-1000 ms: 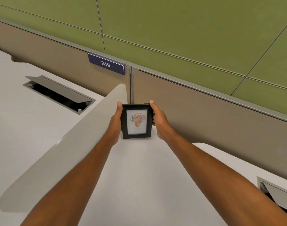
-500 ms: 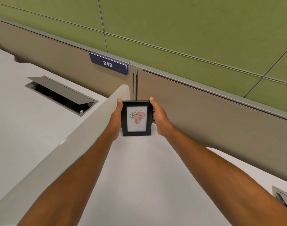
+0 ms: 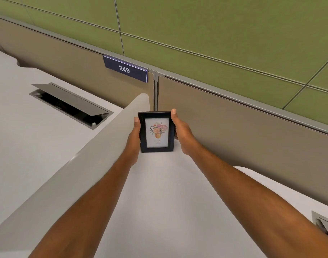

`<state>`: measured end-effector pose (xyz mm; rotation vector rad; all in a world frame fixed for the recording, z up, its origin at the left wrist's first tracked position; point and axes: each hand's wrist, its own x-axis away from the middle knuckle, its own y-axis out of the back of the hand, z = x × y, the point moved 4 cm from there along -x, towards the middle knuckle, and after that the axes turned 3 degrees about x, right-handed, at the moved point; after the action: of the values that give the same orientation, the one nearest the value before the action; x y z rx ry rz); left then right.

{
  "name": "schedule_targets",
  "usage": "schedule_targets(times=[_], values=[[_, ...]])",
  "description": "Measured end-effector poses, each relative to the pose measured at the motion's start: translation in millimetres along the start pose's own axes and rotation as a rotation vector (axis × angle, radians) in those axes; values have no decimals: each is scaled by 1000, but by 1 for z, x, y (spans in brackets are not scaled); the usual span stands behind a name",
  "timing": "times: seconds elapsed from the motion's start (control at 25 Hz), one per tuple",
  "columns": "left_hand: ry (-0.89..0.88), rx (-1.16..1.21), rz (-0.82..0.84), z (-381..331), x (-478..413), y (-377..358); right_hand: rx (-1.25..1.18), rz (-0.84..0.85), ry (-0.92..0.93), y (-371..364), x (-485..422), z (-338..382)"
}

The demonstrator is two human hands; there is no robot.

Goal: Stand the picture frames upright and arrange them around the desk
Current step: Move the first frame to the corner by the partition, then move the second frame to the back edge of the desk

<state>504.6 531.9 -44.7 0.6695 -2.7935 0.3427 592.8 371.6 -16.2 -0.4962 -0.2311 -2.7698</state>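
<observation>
A small black picture frame with a print of flowers in a pot stands upright at the far corner of the white desk, facing me. My left hand grips its left edge and my right hand grips its right edge, thumbs along the sides. The frame's bottom edge is at the desk surface, close to the tan partition. The frame's back and its stand are hidden.
A low white divider panel runs along the left of the desk to the corner. Beyond it lies another desk with an open cable hatch. A blue sign reading 249 hangs on the partition. Another hatch sits at the right edge.
Both hands have kept hold of the frame, which moved slightly farther toward the corner and stands a little straighter. The view shifted a bit.
</observation>
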Motion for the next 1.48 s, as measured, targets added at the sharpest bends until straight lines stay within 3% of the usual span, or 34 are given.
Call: schedule_targets(times=[0.12, 0.36, 0.44, 0.56, 0.76, 1.12, 1.32, 1.48], values=[[-53, -13, -53, 6, 22, 1, 39, 0, 32, 7, 17, -2], [-72, -10, -350, 44, 106, 15, 22, -155, 22, 33, 93, -27], [-22, 14, -351, 52, 140, 11, -4, -174, -18, 40, 132, -41], [76, 25, -289, 64, 190, -7, -8, -158, -60, 48, 196, -64], [122, -66, -34, 77, 269, -56, -19, -195, -35, 79, 306, -90], [212, -187, 326, 96, 380, -161, -99, -339, 35, 196, 450, -132], [240, -287, 436, 108, 417, -218, -122, -564, 26, 273, 497, -150], [271, -333, 495, 117, 443, -262, -59, -778, 141, 335, 529, -158]])
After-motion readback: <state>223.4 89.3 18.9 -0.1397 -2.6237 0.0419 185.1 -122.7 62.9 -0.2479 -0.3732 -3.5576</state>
